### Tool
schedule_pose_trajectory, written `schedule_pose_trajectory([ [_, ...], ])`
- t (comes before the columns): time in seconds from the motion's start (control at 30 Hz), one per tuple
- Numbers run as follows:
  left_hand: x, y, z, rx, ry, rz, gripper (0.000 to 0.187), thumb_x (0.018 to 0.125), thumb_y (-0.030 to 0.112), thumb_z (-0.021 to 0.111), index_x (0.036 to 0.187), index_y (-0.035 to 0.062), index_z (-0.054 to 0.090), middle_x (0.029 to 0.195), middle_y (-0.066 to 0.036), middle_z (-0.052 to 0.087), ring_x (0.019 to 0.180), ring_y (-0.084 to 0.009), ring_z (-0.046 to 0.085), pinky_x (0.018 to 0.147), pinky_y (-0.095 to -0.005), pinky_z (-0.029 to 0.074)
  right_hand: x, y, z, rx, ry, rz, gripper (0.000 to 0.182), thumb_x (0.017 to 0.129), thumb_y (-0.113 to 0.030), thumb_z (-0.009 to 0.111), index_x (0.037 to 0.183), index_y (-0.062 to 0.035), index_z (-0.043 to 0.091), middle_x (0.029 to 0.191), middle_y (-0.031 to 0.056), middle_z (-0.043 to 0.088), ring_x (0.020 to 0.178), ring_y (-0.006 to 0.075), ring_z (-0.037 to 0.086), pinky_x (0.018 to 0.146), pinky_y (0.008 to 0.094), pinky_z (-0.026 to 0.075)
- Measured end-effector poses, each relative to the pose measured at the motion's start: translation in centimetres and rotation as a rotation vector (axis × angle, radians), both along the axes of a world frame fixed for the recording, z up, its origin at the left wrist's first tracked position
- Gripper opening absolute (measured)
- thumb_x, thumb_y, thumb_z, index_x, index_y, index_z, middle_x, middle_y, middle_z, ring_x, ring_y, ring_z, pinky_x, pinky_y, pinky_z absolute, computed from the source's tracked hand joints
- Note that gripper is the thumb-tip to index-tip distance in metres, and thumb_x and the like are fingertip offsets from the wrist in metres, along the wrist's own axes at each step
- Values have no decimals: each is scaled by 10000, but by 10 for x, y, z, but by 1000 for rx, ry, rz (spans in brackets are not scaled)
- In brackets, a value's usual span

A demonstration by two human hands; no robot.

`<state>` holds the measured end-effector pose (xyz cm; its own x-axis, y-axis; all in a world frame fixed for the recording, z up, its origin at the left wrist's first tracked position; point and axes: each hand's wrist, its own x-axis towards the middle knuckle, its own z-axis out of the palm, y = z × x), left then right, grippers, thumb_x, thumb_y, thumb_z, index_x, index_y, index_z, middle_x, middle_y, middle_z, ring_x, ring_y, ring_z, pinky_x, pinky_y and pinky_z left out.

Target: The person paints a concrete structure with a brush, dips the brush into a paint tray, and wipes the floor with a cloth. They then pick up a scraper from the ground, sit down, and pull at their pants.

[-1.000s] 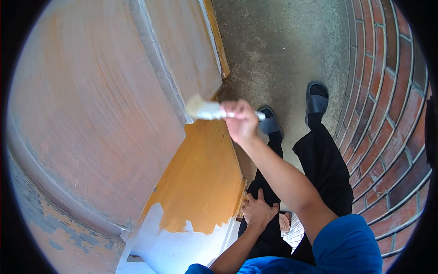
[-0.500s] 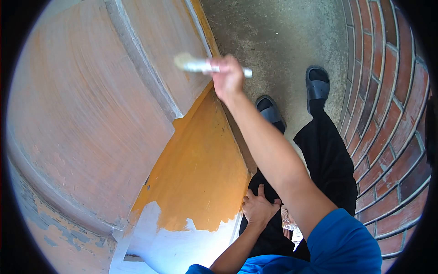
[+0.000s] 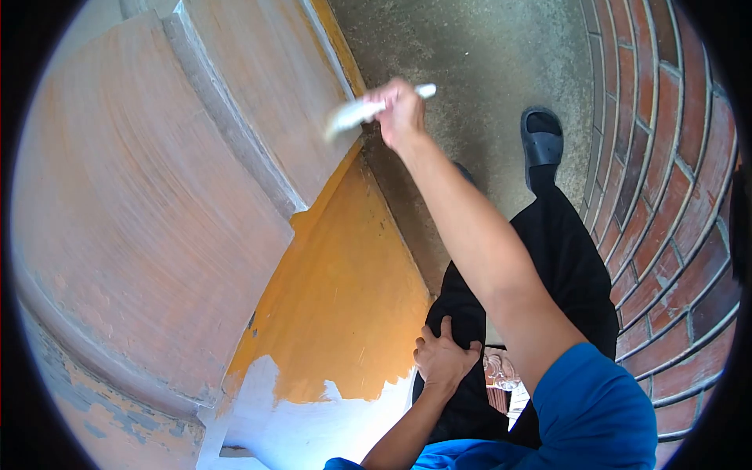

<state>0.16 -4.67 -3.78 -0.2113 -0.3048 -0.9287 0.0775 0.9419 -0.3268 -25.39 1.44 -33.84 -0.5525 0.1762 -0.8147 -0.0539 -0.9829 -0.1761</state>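
Note:
My right hand [image 3: 401, 113] is closed around the handle of a white paintbrush [image 3: 359, 114]. The brush's blurred bristle end points left over the whitish panel [image 3: 258, 78]; whether it touches is unclear. Below the brush lies an orange-yellow surface [image 3: 337, 290], with white paint [image 3: 313, 427] covering its lower part in a ragged edge. My left hand [image 3: 445, 359] rests on the black trouser leg with its fingers spread, holding nothing.
A grey concrete floor [image 3: 470, 47] runs along the panels. At the right stands a red brick wall [image 3: 666, 196]. A dark sandal [image 3: 542, 145] is on the floor. Peeling paint [image 3: 117, 415] shows at lower left.
My right hand has shifted slightly right, and the brush has tilted, its bristles now lower and further right. The nearer sandal is now mostly hidden behind my right arm. My left hand stays put.

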Motion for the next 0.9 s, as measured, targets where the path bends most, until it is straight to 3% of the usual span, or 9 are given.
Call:
schedule_pose_trajectory([
  [0.17,1,-1,-5,-24,-39,52,762,685,482,689,1348,130,557,1180,-249,519,1048,-446,569,879,-507,494,-48,26,-17,24,57,-293,39,645,-70,537,639,-58,500,639,132,572,644,284,614,534,419,477],
  [0.4,-7,-2,-3,22,28,-33,767,643,510,727,1289,113,613,1056,-235,548,942,-416,615,805,-472,539,83,-39,-36,-108,-202,-134,54,654,-106,532,628,-102,485,637,103,574,594,249,587,522,367,441],
  [0.5,-15,-2,-6,12,37,-27,760,630,485,733,1289,124,615,1062,-221,547,950,-410,610,812,-468,538,89,-20,-55,26,-297,136,40,660,-103,523,629,-104,498,602,90,554,550,211,571,448,322,395],
  [0.67,-36,-5,-8,1,61,11,766,618,488,747,1288,140,619,1039,-198,543,937,-390,604,801,-466,538,-59,17,-66,172,-94,304,194,803,-122,494,610,-100,487,593,94,517,553,187,513,429,318,325],
  [0.73,-43,-7,-9,-5,79,21,762,616,487,751,1284,145,623,1030,-192,541,930,-384,602,797,-465,538,-135,29,-46,364,-20,358,237,834,-134,484,600,-97,484,558,63,493,526,195,489,502,349,377],
  [0.77,-48,-7,-9,-11,86,30,759,616,486,752,1283,146,626,1028,-189,540,928,-382,601,796,-464,538,-166,35,-53,524,42,337,186,856,-103,534,691,-16,542,624,93,568,523,191,546,495,364,425],
  [0.83,-55,-8,-11,-22,95,48,754,615,484,752,1279,149,630,1026,-186,538,928,-380,601,796,-463,537,-225,37,-77,1014,115,294,202,891,-203,594,860,-25,684,810,128,711,682,220,657,634,368,514],
  [0.87,-57,-9,-11,-26,97,57,751,614,484,751,1276,150,632,1026,-185,538,929,-380,601,796,-464,536,-250,49,-85,952,272,149,154,792,-171,573,749,-24,589,729,86,613,701,206,604,656,345,494],
  [0.9,-58,-10,-11,-28,97,65,749,614,484,751,1274,151,634,1026,-184,538,931,-379,601,797,-464,536,-252,60,-75,992,346,180,152,814,-167,570,787,-25,616,727,74,610,696,194,594,655,339,488],
])
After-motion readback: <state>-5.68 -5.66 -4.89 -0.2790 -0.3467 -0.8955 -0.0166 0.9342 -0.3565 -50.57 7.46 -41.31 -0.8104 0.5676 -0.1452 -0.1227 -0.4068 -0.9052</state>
